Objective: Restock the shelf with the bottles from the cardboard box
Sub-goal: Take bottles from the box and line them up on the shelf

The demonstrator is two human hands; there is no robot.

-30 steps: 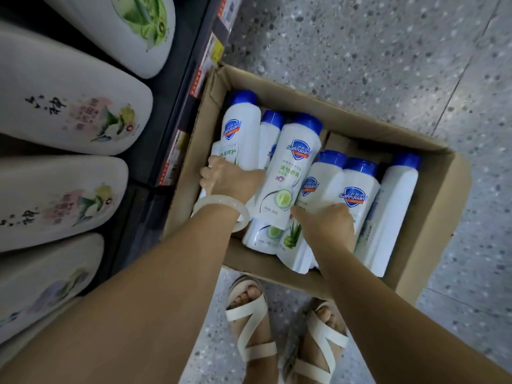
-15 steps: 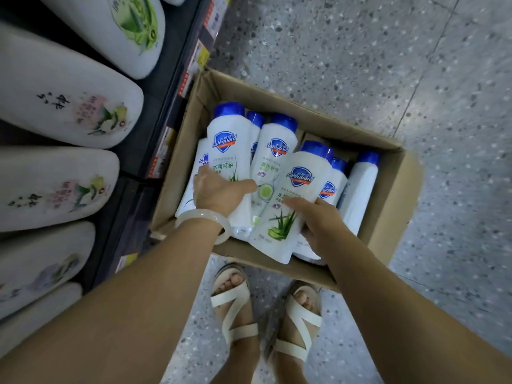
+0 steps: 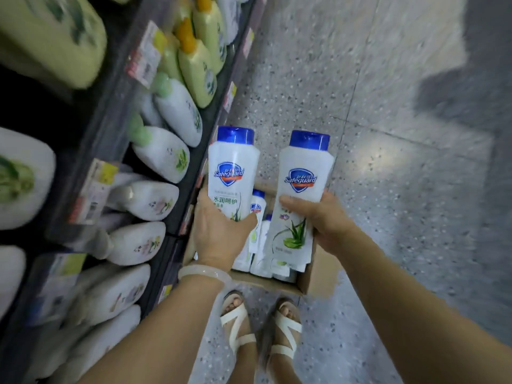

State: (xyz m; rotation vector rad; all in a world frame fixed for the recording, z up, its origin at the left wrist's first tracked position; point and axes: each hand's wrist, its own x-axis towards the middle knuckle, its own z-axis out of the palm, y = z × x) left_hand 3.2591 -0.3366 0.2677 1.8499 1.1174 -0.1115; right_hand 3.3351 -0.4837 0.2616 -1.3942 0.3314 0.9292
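Safeguard bottles — two, white with blue caps — were held upright above the cardboard box [image 3: 310, 281]: left hand [image 3: 219, 234] gripped one [image 3: 234, 173], right hand [image 3: 327, 220] the other [image 3: 303, 189], beside the shelf [image 3: 110, 139].

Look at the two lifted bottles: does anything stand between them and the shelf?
Nothing visible blocks the open air between the left bottle, the right bottle and the shelf. The shelf rows in view are already filled with bottles; no free slot shows.
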